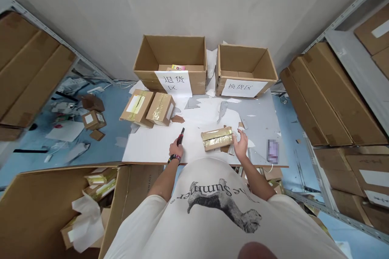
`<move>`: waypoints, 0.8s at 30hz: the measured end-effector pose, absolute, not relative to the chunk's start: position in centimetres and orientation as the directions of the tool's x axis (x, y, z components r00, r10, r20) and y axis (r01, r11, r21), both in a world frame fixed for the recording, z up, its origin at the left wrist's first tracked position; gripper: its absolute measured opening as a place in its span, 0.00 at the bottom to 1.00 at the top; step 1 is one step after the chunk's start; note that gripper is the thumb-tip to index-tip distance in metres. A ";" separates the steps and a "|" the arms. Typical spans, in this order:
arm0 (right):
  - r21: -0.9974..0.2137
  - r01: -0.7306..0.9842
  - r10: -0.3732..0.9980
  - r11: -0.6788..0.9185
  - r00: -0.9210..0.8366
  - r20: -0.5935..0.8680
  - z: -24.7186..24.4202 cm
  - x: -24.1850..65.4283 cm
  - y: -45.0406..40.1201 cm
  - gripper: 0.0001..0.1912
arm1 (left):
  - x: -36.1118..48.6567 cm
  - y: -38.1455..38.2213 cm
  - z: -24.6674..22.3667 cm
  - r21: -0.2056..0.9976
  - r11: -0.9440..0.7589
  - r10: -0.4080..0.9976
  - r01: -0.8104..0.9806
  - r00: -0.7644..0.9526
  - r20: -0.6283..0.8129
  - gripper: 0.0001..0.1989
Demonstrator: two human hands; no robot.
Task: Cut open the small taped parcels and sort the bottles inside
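Note:
My left hand (176,149) is wrapped round a dark red and black tool (180,136), probably a box cutter, whose tip points away from me over the white table. A small cardboard box (216,137) with shiny yellowish tape lies in front of me, slightly tilted to the left. At its right end is my right hand (240,144), fingers apart, with the fingertips at the box's edge. Two taped cardboard boxes, one with a white label (138,107) and another beside it (161,108), sit at the table's left.
Two large open cartons with paper signs, left (174,40) and right (245,50), stand at the table's back. A phone-like purple object (272,151) lies at the right. Paper scraps litter the table (146,149). A big carton (36,194) stands at lower left; shelves flank both sides.

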State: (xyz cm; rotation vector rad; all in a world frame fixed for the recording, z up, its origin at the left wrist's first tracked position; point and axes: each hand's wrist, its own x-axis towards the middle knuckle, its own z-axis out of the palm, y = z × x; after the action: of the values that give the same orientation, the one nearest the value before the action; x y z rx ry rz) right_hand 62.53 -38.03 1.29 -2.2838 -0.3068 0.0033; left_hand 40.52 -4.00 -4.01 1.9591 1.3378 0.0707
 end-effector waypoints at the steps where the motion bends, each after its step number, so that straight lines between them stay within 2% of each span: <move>1: -0.788 0.128 0.193 -0.603 0.981 0.012 0.8 62.7 -38.5 0.37 | 40.8 -4.2 -3.9 0.604 -0.160 0.840 0.781 0.429 -0.332 0.29; 3: -0.851 -0.029 0.179 -0.524 0.973 -0.144 -0.2 63.0 -38.7 0.41 | 41.7 -5.2 -3.5 0.652 -0.158 0.848 0.742 0.440 -0.296 0.27; 5: -0.877 -0.104 0.177 -0.469 0.962 -0.208 -1.1 63.4 -38.2 0.40 | 43.3 -7.2 -2.9 0.745 -0.123 0.766 0.655 0.540 -0.348 0.28; 7: -0.883 -0.099 0.176 -0.458 0.964 -0.200 -1.6 64.0 -37.4 0.36 | 45.1 -9.4 -2.3 0.797 -0.020 0.575 0.603 0.659 -0.484 0.31; 8: -0.877 -0.094 0.176 -0.472 0.964 -0.199 -1.8 64.4 -37.0 0.34 | 46.1 -10.5 -2.1 0.785 0.019 0.458 0.619 0.692 -0.557 0.32; 10: -0.840 -0.116 0.169 -0.530 0.956 -0.238 -2.0 65.0 -36.2 0.31 | 47.6 -11.9 -1.9 0.758 0.009 0.340 0.652 0.711 -0.616 0.32; 13: -0.788 -0.161 0.186 -0.595 0.926 -0.330 -1.5 65.7 -35.5 0.29 | 48.9 -12.3 -1.5 0.743 -0.073 0.342 0.665 0.717 -0.608 0.28; 16: -0.846 -0.137 0.266 -0.515 0.913 -0.309 -0.5 65.7 -35.7 0.28 | 48.8 -11.8 -0.9 0.777 -0.107 0.355 0.621 0.754 -0.553 0.24; 18: -0.915 -0.136 0.300 -0.379 0.918 -0.261 0.3 65.3 -36.1 0.29 | 48.2 -11.6 -0.6 0.867 -0.072 0.362 0.493 0.823 -0.438 0.28; 21: -0.961 -0.168 0.293 -0.219 0.928 -0.229 0.8 64.1 -36.7 0.28 | 46.8 -11.1 -0.5 0.970 -0.014 0.409 0.241 0.887 -0.215 0.41; 22: -0.960 -0.181 0.280 -0.212 0.930 -0.237 0.7 63.6 -36.8 0.28 | 46.3 -10.7 -0.6 0.977 -0.018 0.424 0.213 0.887 -0.185 0.42; 24: -0.943 -0.207 0.255 -0.259 0.927 -0.274 -0.1 62.1 -36.7 0.32 | 45.6 -10.0 -1.1 0.964 -0.036 0.457 0.265 0.862 -0.220 0.34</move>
State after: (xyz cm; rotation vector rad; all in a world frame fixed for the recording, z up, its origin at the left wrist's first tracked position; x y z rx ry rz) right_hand 62.15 -36.72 -0.07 -1.7802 -0.0357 0.4385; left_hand 45.61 -9.99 -1.09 1.6284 0.5735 0.1682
